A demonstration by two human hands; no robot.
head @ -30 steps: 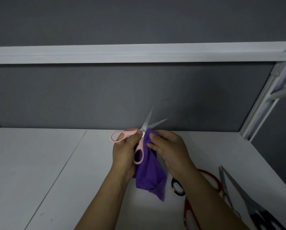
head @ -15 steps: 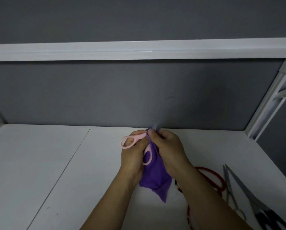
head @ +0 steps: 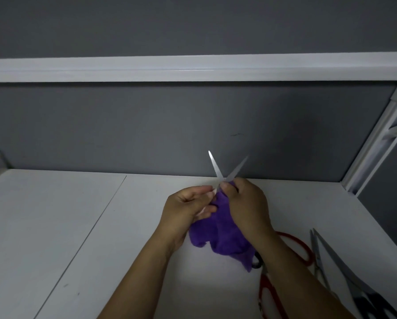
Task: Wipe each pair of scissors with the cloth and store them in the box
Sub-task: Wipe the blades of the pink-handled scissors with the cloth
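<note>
Jutting above right hand's fingers, scissors splay; cloth probably pinched.

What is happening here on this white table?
A person is wiping scissors. The left hand grips the handles, and the right hand pinches a purple cloth around the base of the open blades, which point up. Red scissors and others lie on the table at the right. No box is visible.

A flat white tabletop, divided by a thin dark seam, is backed by a matte grey wall panel. Above the tabletop a long white horizontal rail is mounted, and a slanted white metal frame post is seen at the tabletop's right rear corner.
</note>
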